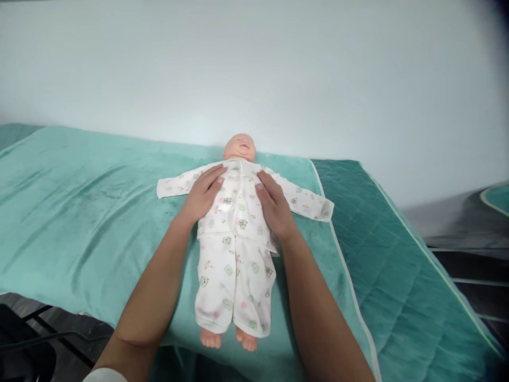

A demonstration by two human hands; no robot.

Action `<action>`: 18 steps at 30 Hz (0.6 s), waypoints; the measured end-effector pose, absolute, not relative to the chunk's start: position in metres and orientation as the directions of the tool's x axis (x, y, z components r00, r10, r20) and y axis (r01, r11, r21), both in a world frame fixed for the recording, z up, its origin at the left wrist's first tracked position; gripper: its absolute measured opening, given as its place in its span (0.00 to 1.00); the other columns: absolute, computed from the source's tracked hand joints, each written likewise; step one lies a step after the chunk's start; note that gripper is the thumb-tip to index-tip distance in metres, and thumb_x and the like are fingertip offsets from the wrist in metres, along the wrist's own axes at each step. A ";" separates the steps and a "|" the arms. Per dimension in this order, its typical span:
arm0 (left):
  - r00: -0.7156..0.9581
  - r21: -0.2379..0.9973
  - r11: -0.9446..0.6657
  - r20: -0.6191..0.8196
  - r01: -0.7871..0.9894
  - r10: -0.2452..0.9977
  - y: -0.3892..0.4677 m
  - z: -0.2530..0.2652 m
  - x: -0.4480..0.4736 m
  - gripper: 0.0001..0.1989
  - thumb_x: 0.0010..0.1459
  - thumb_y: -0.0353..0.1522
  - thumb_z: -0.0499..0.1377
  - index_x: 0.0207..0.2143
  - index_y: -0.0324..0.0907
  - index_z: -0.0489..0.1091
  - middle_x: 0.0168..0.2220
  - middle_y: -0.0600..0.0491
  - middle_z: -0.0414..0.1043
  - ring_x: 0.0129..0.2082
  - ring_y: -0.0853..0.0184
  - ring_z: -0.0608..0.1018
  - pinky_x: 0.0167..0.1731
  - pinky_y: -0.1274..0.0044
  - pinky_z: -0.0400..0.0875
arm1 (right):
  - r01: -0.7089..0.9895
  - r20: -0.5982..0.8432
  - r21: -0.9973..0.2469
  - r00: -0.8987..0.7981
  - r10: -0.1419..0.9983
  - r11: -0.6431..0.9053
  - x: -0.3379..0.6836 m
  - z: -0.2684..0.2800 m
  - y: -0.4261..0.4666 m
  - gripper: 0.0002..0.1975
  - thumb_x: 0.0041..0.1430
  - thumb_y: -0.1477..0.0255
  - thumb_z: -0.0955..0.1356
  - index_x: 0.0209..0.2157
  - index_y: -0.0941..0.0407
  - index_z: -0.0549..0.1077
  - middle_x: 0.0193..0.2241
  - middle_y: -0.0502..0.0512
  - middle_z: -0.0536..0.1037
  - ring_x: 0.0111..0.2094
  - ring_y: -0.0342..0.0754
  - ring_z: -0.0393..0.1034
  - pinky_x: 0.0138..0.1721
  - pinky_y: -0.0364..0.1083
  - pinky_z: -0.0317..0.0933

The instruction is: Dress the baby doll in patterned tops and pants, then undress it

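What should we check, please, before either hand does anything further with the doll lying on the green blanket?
1. Doll flat on its back, on the blanket: ok.
2. Left hand flat on the doll's chest side: ok.
3. Right hand flat on the other side: ok.
4. Shirt front closed down the middle: cannot tell, fastenings too small.
5. Both sleeves spread outward: ok.
6. Doll's feet clear of the blanket's near edge: not ok, they lie right at it.
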State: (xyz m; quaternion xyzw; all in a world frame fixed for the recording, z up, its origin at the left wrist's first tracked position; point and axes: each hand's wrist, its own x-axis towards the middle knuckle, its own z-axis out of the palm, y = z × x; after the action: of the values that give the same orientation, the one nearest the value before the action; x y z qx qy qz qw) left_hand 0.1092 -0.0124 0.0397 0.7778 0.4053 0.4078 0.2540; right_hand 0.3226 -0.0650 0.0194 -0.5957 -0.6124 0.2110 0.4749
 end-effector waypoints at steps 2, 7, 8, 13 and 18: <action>0.310 0.738 -0.514 0.413 0.436 0.856 -0.008 0.034 0.106 0.23 0.70 0.44 0.47 0.60 0.48 0.69 0.66 0.53 0.65 0.67 0.64 0.65 0.69 0.65 0.56 | 0.608 0.301 -0.781 0.171 0.938 0.140 0.333 0.011 -0.060 0.26 0.71 0.55 0.56 0.63 0.48 0.66 0.69 0.53 0.60 0.71 0.54 0.48 0.71 0.66 0.32; 0.206 0.660 -0.493 0.466 0.566 0.860 -0.008 0.012 0.090 0.24 0.71 0.42 0.44 0.59 0.44 0.71 0.64 0.50 0.68 0.68 0.63 0.64 0.70 0.64 0.55 | 0.845 0.304 -0.534 0.192 0.933 0.000 0.366 -0.009 -0.067 0.28 0.71 0.56 0.53 0.68 0.47 0.59 0.71 0.53 0.54 0.73 0.56 0.42 0.69 0.68 0.33; 0.184 0.623 -0.475 0.473 0.621 0.862 -0.010 0.007 0.084 0.24 0.71 0.41 0.45 0.60 0.44 0.70 0.65 0.49 0.67 0.69 0.62 0.63 0.70 0.62 0.55 | 0.875 0.294 -0.484 0.197 0.935 -0.032 0.375 -0.011 -0.072 0.29 0.71 0.56 0.54 0.69 0.48 0.58 0.72 0.54 0.53 0.73 0.57 0.42 0.69 0.69 0.35; 0.070 0.474 -0.295 0.435 0.830 0.898 -0.027 -0.006 0.047 0.25 0.67 0.37 0.52 0.65 0.44 0.63 0.69 0.48 0.59 0.70 0.56 0.59 0.69 0.58 0.55 | 0.924 0.211 -0.343 0.251 0.945 -0.169 0.415 -0.017 -0.101 0.34 0.70 0.54 0.55 0.71 0.55 0.52 0.72 0.60 0.52 0.71 0.59 0.47 0.68 0.67 0.43; -0.081 0.403 -0.057 0.318 0.913 0.945 -0.040 -0.005 0.023 0.29 0.63 0.34 0.52 0.67 0.41 0.60 0.71 0.45 0.55 0.70 0.50 0.59 0.66 0.56 0.58 | 0.924 0.160 -0.285 0.306 0.938 -0.253 0.427 -0.021 -0.130 0.34 0.70 0.54 0.55 0.71 0.57 0.53 0.71 0.62 0.54 0.71 0.61 0.49 0.68 0.65 0.45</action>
State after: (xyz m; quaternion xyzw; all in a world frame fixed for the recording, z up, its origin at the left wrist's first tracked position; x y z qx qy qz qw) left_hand 0.0227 -0.0404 -0.0045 0.6771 0.6860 0.2647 0.0293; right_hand 0.4268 -0.1301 -0.0211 -0.7913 -0.5885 0.0214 0.1643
